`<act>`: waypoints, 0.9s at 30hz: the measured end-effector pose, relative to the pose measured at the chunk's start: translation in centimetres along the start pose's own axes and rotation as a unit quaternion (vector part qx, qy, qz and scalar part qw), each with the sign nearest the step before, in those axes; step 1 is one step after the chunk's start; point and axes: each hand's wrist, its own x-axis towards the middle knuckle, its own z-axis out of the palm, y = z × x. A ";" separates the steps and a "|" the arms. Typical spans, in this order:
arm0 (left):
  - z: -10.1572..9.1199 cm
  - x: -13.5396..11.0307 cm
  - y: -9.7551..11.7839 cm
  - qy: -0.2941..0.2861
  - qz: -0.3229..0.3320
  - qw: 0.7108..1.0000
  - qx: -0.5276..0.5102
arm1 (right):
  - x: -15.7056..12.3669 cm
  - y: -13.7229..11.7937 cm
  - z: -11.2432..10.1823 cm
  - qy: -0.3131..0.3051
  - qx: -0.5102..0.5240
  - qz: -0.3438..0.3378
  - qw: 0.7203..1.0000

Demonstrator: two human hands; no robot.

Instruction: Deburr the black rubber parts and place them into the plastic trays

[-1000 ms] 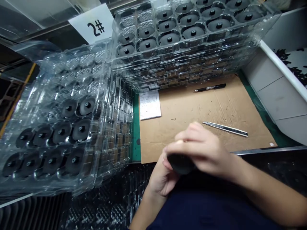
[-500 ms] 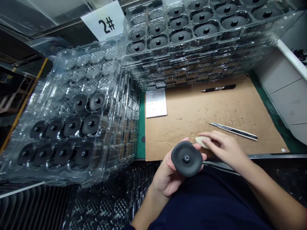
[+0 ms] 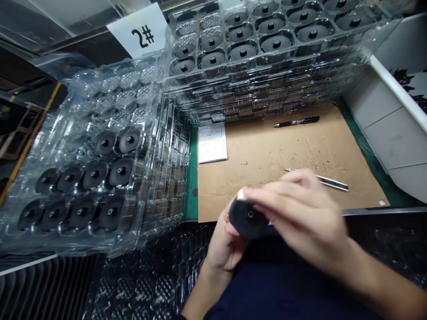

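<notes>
My left hand (image 3: pixel 223 242) cradles a black rounded disc (image 3: pixel 247 218) with a small central stud, seen tilted at the bottom middle. My right hand (image 3: pixel 298 213) lies over the disc, its fingers pressing a pale cream pad (image 3: pixel 240 194) against the disc's upper edge. Most of the pad is hidden by those fingers. A utility knife (image 3: pixel 332 182) lies on the cardboard just beyond my right hand, partly hidden by it.
Stacks of clear plastic trays (image 3: pixel 267 58) holding black discs fill the back, and more (image 3: pixel 83 186) lie at left. A pen (image 3: pixel 296 122) and paper slip (image 3: pixel 212 143) lie on cardboard (image 3: pixel 276 151) over a green mat (image 3: pixel 191 186). A white bin (image 3: pixel 393 129) stands at right.
My right hand has moved left from beside the disc onto it, bringing the pale pad to the disc's edge. The disc has tilted from face-up towards edge-on in my left hand.
</notes>
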 end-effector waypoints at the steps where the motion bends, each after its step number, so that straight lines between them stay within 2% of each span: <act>1: 0.0 0.1 0.0 0.009 0.011 1.000 0.009 | 0.1 0.1 0.2 -0.002 0.029 -0.002 1.000; 3: -0.1 0.2 0.2 0.021 0.019 0.999 0.018 | 0.3 0.9 0.5 -0.023 0.059 0.036 0.997; 5: -0.3 0.1 0.5 0.017 0.016 1.000 0.010 | 0.0 2.4 0.9 -0.042 0.063 0.116 0.990; 7: -0.5 0.0 0.8 0.001 0.010 1.000 -0.007 | -1.2 4.2 1.7 -0.059 0.069 0.188 0.978; 9: -0.5 -0.1 1.1 -0.013 0.010 1.000 -0.017 | -3.0 6.0 3.0 -0.081 0.078 0.230 0.967; 13: -0.4 -0.1 1.0 -0.036 0.004 0.999 -0.017 | -5.6 8.3 5.0 -0.103 0.083 0.246 0.960; 15: -0.3 0.1 0.9 -0.049 0.011 0.999 -0.018 | -5.3 8.1 4.5 -0.088 0.084 0.254 0.959; 17: -0.2 0.2 0.7 -0.056 0.017 0.998 -0.015 | -4.0 6.7 3.0 -0.057 0.086 0.259 0.960; 20: -0.1 0.2 0.3 -0.038 0.028 0.999 0.006 | -1.8 2.8 0.7 0.010 0.092 0.209 0.973; 23: -0.2 0.0 0.0 -0.008 0.032 0.999 0.019 | -0.7 -0.8 0.1 0.035 0.112 0.050 0.992; 25: -0.1 0.0 -0.2 0.002 0.026 0.999 0.019 | -0.4 -1.9 0.5 -0.016 0.141 -0.015 0.990; 27: 0.0 0.1 -0.4 0.017 0.037 0.999 0.021 | 0.0 -2.0 0.8 -0.108 0.166 -0.007 0.980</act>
